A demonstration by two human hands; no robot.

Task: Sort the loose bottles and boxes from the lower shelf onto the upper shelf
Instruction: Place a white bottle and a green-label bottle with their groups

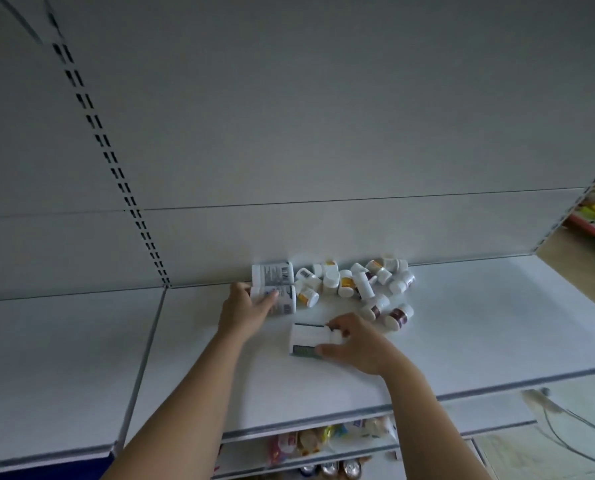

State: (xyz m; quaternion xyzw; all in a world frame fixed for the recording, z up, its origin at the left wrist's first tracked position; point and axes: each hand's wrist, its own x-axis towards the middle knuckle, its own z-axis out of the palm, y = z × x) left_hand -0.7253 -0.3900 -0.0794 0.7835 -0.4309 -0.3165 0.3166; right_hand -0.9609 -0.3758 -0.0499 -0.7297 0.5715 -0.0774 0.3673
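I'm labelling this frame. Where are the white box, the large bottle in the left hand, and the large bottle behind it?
white box (308, 336): head view, its top face.
held large bottle (285, 300): head view, label's right half.
rear large bottle (272, 273): head view, label near barcode.

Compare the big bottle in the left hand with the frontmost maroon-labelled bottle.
The big bottle is far larger than the maroon bottle. Its label is grey-white; the maroon bottle's is dark red. The left hand grips the big bottle; the maroon bottle lies free. Both are white and lie sideways.
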